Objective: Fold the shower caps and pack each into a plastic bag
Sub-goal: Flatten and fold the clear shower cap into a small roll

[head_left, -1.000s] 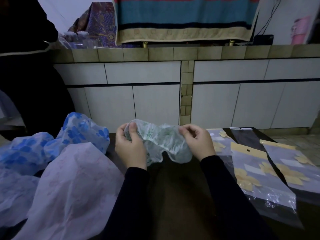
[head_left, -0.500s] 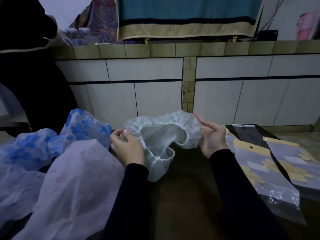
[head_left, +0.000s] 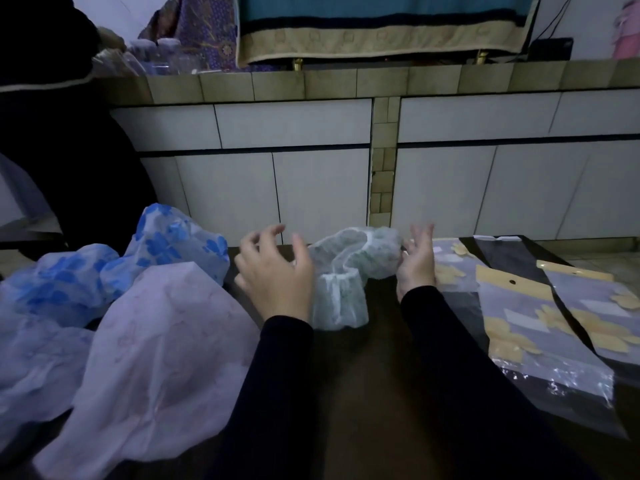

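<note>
**Shower cap lies between two spread hands on a dark desk**

From my remote seat I see a crumpled white translucent shower cap with faint green print on the dark brown desk, at about 12 o'clock from the person wearing the camera. The left hand, in a black sleeve, has its fingers spread and loosely bent just at the cap's 9 o'clock edge; whether the thumb touches the plastic I cannot tell, as the hand is motion-blurred. The right hand is at the cap's 3 o'clock side, palm turned inward, fingers straight and pointing up, gripping nothing. The cap's elastic rim faces up, and one gathered end drops toward 6 o'clock.

At 9 o'clock lies a heap of other caps: a white plastic cap with blue flower print behind a large pale lilac cap. At 3 o'clock, clear plastic bags with yellow header cards and yellow flower print lie flat, overlapping, on the desk. Beyond the desk, at 12 o'clock, stands a white tiled counter front.
</note>
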`<action>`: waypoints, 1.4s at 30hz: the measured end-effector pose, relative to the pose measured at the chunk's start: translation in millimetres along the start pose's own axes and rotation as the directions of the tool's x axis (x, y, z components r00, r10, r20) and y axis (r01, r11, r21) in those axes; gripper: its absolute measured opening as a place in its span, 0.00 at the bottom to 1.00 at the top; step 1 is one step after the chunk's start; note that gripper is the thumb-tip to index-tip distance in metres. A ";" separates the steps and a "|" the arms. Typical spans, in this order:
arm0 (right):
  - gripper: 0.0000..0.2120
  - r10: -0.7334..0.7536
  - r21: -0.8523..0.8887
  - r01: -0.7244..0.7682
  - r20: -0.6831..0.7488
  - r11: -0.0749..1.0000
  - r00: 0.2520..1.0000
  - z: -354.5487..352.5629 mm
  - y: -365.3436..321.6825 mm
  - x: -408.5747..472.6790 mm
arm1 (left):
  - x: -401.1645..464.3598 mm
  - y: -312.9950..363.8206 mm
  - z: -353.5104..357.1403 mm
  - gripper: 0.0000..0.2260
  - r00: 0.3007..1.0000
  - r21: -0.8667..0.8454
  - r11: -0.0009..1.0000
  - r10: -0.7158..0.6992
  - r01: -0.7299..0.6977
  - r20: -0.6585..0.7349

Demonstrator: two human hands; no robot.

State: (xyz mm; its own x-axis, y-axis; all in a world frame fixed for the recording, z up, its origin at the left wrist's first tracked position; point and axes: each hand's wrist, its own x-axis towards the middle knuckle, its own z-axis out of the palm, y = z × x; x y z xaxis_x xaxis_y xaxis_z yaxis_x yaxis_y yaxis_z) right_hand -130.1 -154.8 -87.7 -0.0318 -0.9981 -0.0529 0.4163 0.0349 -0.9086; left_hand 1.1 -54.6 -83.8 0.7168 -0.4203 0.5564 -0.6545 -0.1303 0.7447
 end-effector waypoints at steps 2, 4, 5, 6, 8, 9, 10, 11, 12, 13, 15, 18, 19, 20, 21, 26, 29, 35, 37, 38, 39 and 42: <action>0.24 -0.101 -0.062 0.104 0.047 0.993 0.994 -1.3 3.3 -3.9 | -6.5 5.1 -0.9 0.10 0.984 -0.023 0.993 0.116 -0.114 0.133; 0.19 -0.139 -0.292 0.161 0.098 0.943 0.986 -5.4 9.1 -3.7 | -14.2 0.3 3.7 0.12 0.929 0.040 0.985 0.142 -0.165 0.343; 0.20 -0.134 -0.406 0.163 0.100 0.899 0.986 -7.2 12.1 -1.6 | -16.8 -4.0 6.6 0.14 0.903 0.085 0.982 0.118 -0.168 0.412; 0.21 -0.120 -0.495 0.154 0.101 0.855 0.988 -8.8 15.0 -0.6 | -18.1 -8.4 9.1 0.16 0.892 0.119 0.981 0.087 -0.155 0.444; 0.23 -0.114 -0.566 0.169 0.133 0.807 0.985 -9.6 19.8 -2.7 | -19.4 -12.9 10.8 0.19 0.903 0.146 0.983 0.042 -0.115 0.427; 0.23 -0.121 -0.544 0.187 0.155 0.818 0.980 -8.8 22.6 -2.9 | -19.9 -13.6 10.9 0.20 0.909 0.159 0.982 0.022 -0.097 0.417; 0.22 -0.146 -0.513 0.220 0.182 0.830 0.972 -7.2 23.6 -4.3 | -20.5 -13.9 11.2 0.20 0.907 0.174 0.982 0.000 -0.081 0.421; 0.22 -0.162 -0.498 0.241 0.198 0.833 0.967 -5.2 24.5 -4.1 | -21.3 -13.6 11.4 0.19 0.900 0.186 0.980 -0.019 -0.070 0.435; 0.23 -0.179 -0.489 0.270 0.226 0.830 0.958 -3.1 25.3 -3.8 | -22.0 -13.7 12.1 0.18 0.892 0.196 0.978 -0.031 -0.064 0.450; 0.25 -0.181 -0.496 0.285 0.248 0.821 0.952 -0.5 24.7 -5.3 | -22.7 -14.1 12.9 0.16 0.886 0.202 0.977 -0.035 -0.067 0.463; 0.30 -0.186 -0.515 0.272 0.213 0.813 0.959 4.3 26.6 -3.9 | -22.7 -13.9 13.3 0.14 0.874 0.199 0.976 -0.020 -0.089 0.486; 0.29 -0.165 -0.553 0.198 0.109 0.809 0.980 4.8 29.1 -0.1 | -19.2 -10.6 10.0 0.14 0.868 0.198 0.975 -0.008 -0.105 0.496; 0.28 -0.157 -0.582 0.202 0.128 0.788 0.979 3.6 29.3 0.1 | -18.7 -10.2 9.2 0.14 0.865 0.209 0.972 -0.014 -0.105 0.502; 0.27 -0.156 -0.607 0.218 0.154 0.764 0.976 1.8 29.2 0.9 | -18.7 -10.9 8.8 0.16 0.852 0.237 0.966 -0.037 -0.104 0.523; 0.27 -0.157 -0.635 0.230 0.169 0.738 0.973 0.3 28.8 1.8 | -18.8 -12.2 9.1 0.19 0.826 0.287 0.952 -0.078 -0.104 0.558; 0.24 -0.174 -0.946 0.251 0.217 0.205 0.961 -3.3 26.3 -5.2 | -20.9 -16.6 9.1 0.23 0.709 0.504 0.849 -0.257 -0.160 0.657; 0.23 -0.352 -0.946 0.319 0.316 -0.052 0.881 4.5 27.4 -14.6 | -21.9 -10.2 6.3 0.20 0.809 0.404 0.898 -0.104 -0.173 0.579; 0.25 0.067 -0.840 0.527 0.523 -0.128 0.850 13.8 51.6 -16.6 | -22.4 -16.4 13.8 0.30 0.730 0.481 0.869 -0.254 -0.116 0.635; 0.24 0.240 -0.851 0.485 0.437 -0.200 0.867 9.1 54.2 -15.6 | -23.2 -19.0 14.7 0.29 0.658 0.558 0.821 -0.354 -0.122 0.665; 0.22 0.215 -0.865 0.463 0.423 -0.192 0.880 7.9 51.1 -16.2 | -23.1 -17.6 12.9 0.26 0.681 0.537 0.837 -0.336 -0.100 0.651; 0.21 0.158 -0.876 0.454 0.431 -0.165 0.888 7.7 44.7 -18.5 | -22.6 -13.8 9.8 0.22 0.732 0.486 0.871 -0.283 -0.075 0.620; 0.15 0.047 -0.859 0.467 0.468 -0.210 0.882 10.2 19.0 -28.6 | -18.3 2.8 3.8 0.14 0.912 0.363 0.928 -0.075 -0.085 0.404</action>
State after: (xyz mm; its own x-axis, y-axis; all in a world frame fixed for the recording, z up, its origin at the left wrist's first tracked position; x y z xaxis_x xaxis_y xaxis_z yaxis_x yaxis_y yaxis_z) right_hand -112.0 -126.1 -99.2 0.4173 -0.9028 0.1043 -0.8826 -0.4300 -0.1900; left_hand -14.7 -50.6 -93.2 0.6052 -0.7365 0.3023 -0.7555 -0.4115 0.5098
